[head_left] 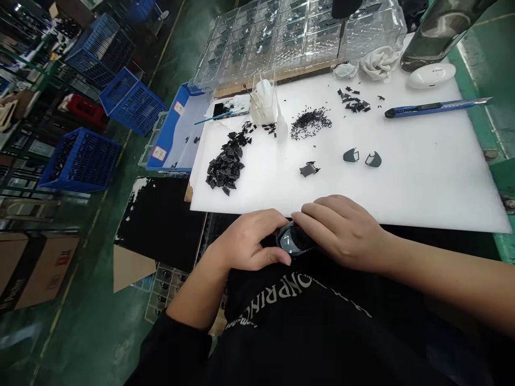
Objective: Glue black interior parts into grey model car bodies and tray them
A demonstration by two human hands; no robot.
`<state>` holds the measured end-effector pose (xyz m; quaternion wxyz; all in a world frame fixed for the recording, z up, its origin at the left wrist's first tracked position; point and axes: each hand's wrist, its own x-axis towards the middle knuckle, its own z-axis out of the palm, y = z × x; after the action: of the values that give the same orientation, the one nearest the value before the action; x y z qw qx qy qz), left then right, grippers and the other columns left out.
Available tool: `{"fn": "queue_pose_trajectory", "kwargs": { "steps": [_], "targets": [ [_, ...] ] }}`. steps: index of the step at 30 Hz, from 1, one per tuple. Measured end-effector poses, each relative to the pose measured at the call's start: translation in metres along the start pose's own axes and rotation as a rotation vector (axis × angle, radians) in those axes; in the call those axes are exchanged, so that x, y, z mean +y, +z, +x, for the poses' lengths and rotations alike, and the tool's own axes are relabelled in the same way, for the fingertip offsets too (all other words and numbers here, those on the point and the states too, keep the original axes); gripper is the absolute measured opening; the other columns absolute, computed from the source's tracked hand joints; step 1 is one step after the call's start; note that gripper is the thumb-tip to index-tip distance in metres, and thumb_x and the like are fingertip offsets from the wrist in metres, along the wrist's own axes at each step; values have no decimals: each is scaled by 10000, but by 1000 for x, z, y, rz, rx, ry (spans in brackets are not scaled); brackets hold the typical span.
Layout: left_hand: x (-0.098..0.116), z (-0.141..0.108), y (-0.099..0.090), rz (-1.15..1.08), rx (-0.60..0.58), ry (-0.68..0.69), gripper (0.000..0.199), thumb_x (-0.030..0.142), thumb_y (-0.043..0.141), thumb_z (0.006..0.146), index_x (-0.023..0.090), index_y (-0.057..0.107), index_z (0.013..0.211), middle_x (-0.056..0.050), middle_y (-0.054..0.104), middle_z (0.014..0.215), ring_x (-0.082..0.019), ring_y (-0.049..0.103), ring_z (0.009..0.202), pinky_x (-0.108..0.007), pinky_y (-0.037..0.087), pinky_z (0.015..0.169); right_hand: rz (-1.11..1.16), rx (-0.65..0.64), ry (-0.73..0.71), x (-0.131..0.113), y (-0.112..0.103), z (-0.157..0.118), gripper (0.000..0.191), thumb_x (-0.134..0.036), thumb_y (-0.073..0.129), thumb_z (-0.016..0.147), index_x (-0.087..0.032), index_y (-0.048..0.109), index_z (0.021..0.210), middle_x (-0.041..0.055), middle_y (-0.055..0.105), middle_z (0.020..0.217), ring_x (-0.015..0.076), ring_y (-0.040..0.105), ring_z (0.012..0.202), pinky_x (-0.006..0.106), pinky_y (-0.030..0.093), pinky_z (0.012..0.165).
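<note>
White board [402,187], goggles [294,239] between both hands [245,240] [341,231]

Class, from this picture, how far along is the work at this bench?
Done, it seems: black pieces lie heaped on the white board, with fine bits beside them. In hand: a dark eyewear piece between the left hand and right hand. Still waiting, perhaps: the clear tray of dark parts and two grey-green pieces.

Factory workshop — green painted floor [94,327], blue plastic crates [82,161], cardboard cartons [34,271]
</note>
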<state>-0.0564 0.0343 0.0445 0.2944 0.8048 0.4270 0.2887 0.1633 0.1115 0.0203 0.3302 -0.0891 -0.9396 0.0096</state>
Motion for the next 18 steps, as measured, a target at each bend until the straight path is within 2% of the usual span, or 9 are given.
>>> {"fn": "queue_pose_trajectory", "kwargs": {
  "steps": [5, 11, 15, 18],
  "targets": [
    [-3, 1, 3, 5, 57, -8, 565, 698, 529, 830, 156, 618, 963, -51, 621, 744, -155, 567, 658, -270, 458, 610, -17, -17, -10, -1, 1, 0, 210, -129, 454, 967, -126, 621, 1094, 94, 656, 872, 228, 578, 776, 355, 437, 661],
    [2, 0, 9, 84, 149, -3, 612, 726, 593, 766, 150, 591, 973, -55, 625, 762, -163, 582, 671, -277, 474, 620, -66, 1, -4, -2, 1, 1, 214, -137, 451, 970, -93, 625, 1088, 110, 655, 874, 240, 570, 788, 361, 426, 642],
    [6, 0, 13, 247, 168, -48, 599, 734, 570, 784, 147, 574, 903, -34, 576, 713, -145, 512, 609, -269, 411, 559, -100, -5, 12, -5, 2, 2, 226, -149, 443, 976, -82, 633, 1077, 119, 647, 871, 250, 556, 793, 369, 420, 643],
    [7, 3, 13, 268, 153, -48, 586, 737, 574, 780, 152, 565, 823, -11, 525, 661, -130, 455, 576, -261, 362, 534, -109, -14, 19, -6, 1, 3, 221, -140, 430, 975, -109, 648, 999, 112, 644, 863, 243, 542, 778, 363, 409, 637]
  ]
}}
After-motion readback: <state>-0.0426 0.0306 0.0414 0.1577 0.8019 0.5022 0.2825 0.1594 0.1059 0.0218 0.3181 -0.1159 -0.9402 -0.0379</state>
